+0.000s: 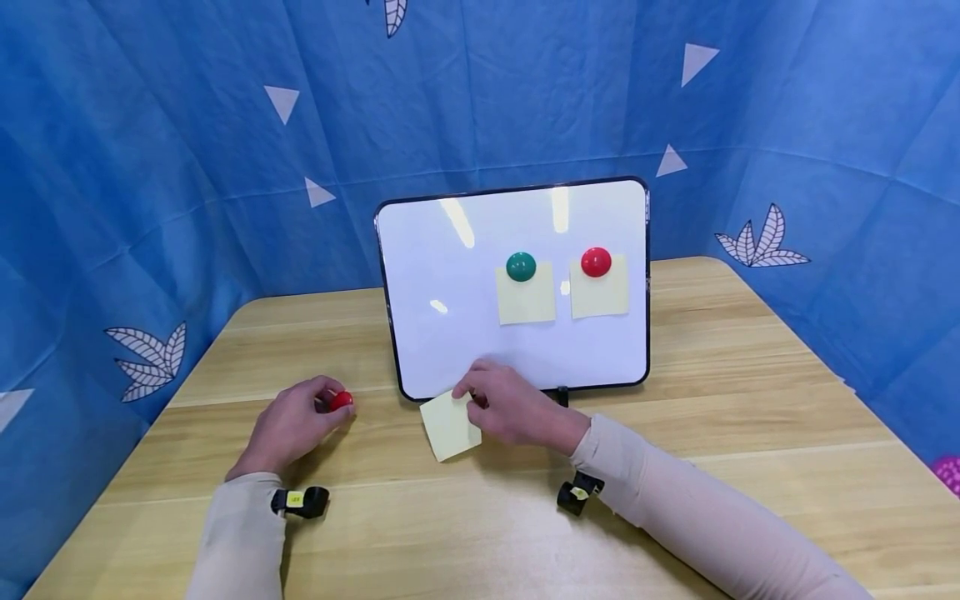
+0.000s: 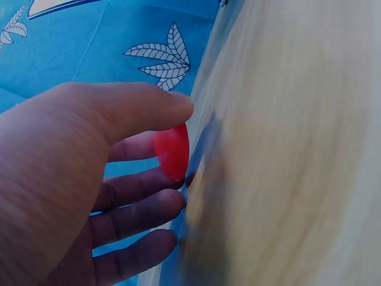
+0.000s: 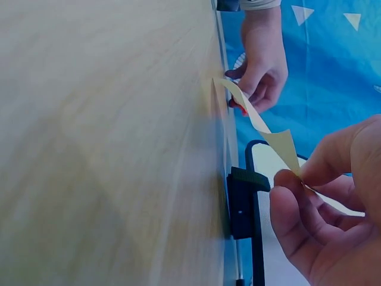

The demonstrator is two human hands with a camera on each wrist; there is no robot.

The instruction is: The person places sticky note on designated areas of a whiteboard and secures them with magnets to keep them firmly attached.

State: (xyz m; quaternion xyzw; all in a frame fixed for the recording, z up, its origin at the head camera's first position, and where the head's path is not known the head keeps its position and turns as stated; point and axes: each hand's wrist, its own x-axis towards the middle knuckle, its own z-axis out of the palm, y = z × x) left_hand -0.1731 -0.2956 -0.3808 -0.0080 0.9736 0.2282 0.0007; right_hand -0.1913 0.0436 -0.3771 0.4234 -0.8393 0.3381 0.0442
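Note:
My left hand is low over the left part of the table, pinching a round red magnet between thumb and fingers, its other fingers spread. In front of the whiteboard, my right hand pinches a pale yellow sticky note by its upper edge. The note hangs tilted near the board's lower left corner, and it curls in the right wrist view. On the board's right half, a green magnet sits over the top of one yellow note, and another red magnet over a second note.
The whiteboard leans back on the wooden table, with a black support foot at its lower edge. Blue patterned cloth hangs behind and along both sides. A pink object shows at the right edge.

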